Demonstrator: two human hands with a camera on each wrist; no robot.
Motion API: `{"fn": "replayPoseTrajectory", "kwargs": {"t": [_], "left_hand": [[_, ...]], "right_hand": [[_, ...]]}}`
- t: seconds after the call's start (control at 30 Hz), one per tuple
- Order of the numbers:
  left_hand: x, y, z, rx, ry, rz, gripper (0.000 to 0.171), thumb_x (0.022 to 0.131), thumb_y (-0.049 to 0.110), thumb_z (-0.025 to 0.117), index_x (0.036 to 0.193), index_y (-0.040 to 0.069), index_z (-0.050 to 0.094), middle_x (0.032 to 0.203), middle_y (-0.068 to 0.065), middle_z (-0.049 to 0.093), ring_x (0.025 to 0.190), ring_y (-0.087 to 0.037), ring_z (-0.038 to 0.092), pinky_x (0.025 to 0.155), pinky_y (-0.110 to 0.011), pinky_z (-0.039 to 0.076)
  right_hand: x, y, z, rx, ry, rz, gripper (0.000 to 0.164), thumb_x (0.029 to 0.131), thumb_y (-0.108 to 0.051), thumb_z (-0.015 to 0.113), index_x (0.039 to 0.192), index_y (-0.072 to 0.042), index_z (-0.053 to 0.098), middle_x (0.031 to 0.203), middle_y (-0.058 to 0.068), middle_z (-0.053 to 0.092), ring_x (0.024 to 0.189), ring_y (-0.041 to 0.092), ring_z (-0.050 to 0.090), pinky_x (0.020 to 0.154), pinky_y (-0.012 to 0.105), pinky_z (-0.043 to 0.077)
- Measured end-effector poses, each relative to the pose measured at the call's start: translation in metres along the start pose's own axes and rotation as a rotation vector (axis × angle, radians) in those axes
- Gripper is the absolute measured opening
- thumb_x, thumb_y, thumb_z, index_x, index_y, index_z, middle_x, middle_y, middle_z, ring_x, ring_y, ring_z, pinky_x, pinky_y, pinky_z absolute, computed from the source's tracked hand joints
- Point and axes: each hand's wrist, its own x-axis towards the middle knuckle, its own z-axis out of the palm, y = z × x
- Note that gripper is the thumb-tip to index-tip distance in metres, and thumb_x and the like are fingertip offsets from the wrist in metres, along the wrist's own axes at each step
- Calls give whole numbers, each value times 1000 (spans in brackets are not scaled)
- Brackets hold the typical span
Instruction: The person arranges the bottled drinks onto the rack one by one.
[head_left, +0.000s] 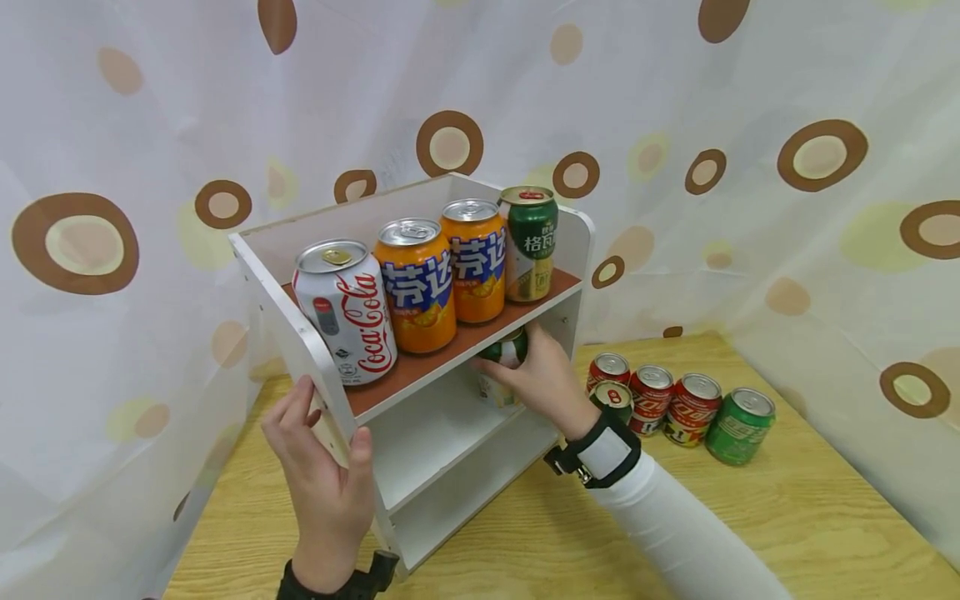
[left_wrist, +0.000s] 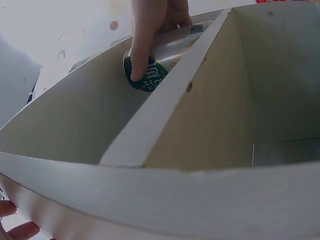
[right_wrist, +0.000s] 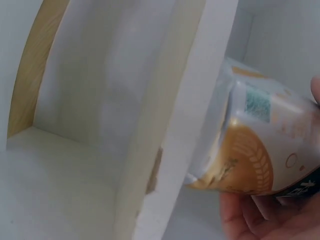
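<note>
In the head view my right hand (head_left: 551,375) grips a green-and-white drink can (head_left: 497,387) on the middle level of a small white shelf unit (head_left: 442,479). The top board partly hides that can. Its gold and silver lower part (right_wrist: 250,150) is by the board's front edge in the right wrist view, and the left wrist view shows the can (left_wrist: 172,47) tilted in the fingers. My left hand (head_left: 326,479) is at the unit's left side panel, fingers against its outer side and thumb near the front edge.
On the top level stand a white Coca-Cola can (head_left: 347,312), two orange soda cans (head_left: 416,287) and a green-and-gold can (head_left: 529,246). Right of the unit, several red cans (head_left: 651,400), a green can (head_left: 741,427) and a dark gold-topped can (head_left: 611,398) stand on the wooden table (head_left: 810,517).
</note>
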Motion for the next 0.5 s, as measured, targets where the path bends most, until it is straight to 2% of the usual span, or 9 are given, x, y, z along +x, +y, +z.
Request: {"fn": "replayPoseTrajectory", "kwargs": {"t": [0.07, 0.13, 0.3, 0.5], "left_hand": [[0, 0, 0, 0, 4, 1, 75, 101, 54, 50, 146, -4, 38, 130, -31, 39, 123, -31, 40, 96, -34, 34], [0, 0, 1, 1, 6, 3, 75, 101, 54, 50, 146, -4, 38, 130, -31, 39, 122, -32, 40, 96, -34, 34], [0, 0, 1, -4, 14, 7, 75, 101, 53, 50, 146, -5, 39, 128, -29, 40, 120, -34, 40, 96, -33, 34], [0, 1, 0, 2, 6, 5, 74, 101, 53, 50, 146, -5, 38, 127, -29, 40, 120, -33, 39, 96, -33, 33]], "right_hand": [[-2, 1, 2, 26, 19, -6, 97, 84, -37, 85, 158, -12, 29, 150, 16, 52, 130, 32, 58, 108, 51, 48], [-6, 2, 5, 39, 52, -13, 99, 82, -35, 88, 156, -9, 27, 150, 18, 48, 132, 34, 56, 109, 52, 48], [-15, 3, 15, 46, 156, -25, 94, 79, -31, 90, 144, 0, 30, 136, 22, 43, 121, 35, 49, 102, 49, 47], [-21, 5, 26, 60, 215, -5, 88, 79, -27, 90, 138, 1, 32, 129, 22, 38, 117, 35, 44, 99, 48, 42]]}}
